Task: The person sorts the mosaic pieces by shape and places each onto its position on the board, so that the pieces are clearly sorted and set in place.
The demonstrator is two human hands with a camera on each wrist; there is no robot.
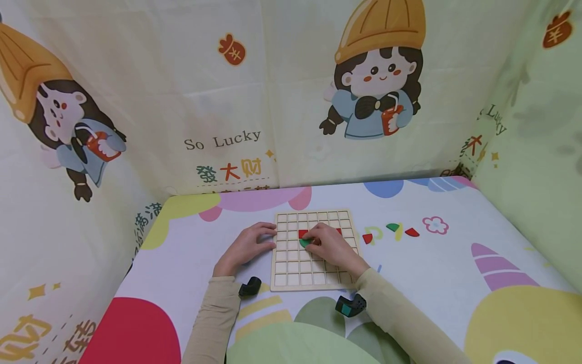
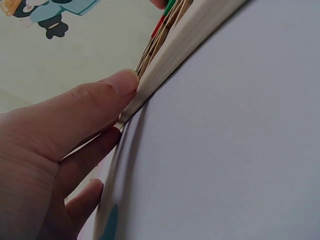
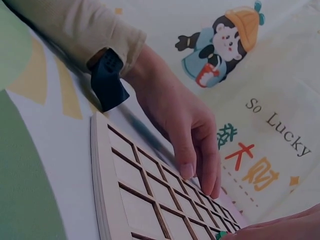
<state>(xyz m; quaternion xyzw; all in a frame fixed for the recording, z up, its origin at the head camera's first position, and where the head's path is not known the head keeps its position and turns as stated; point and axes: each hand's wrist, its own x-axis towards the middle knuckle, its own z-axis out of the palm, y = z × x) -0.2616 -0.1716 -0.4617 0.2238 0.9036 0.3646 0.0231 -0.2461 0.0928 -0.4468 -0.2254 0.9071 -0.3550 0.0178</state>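
Observation:
A square wooden grid board [image 1: 281, 277] lies on the table, its cells framed by raised strips. My right hand [image 1: 333, 246] reaches over its middle, thumb and fingertips pinching a green quarter-circle piece [image 1: 303, 243]; in the right wrist view only a sliver of the green piece [image 3: 221, 234] shows under the fingers. Just behind it, red pieces [image 1: 302, 233] sit in the grid, partly covered by the hand. My left hand [image 1: 251, 243] touches the board's left edge with thumb and fingertips, fingers fairly straight. Up close, the left thumb [image 2: 107, 97] rests against the wooden side.
Right of the board lie a red piece [image 1: 367, 238], a green piece [image 1: 393, 227] and another red piece [image 1: 412, 232]. The tablecloth [image 1: 436, 268] has printed coloured shapes. A printed curtain [image 1: 291, 116] hangs behind the table and along its sides.

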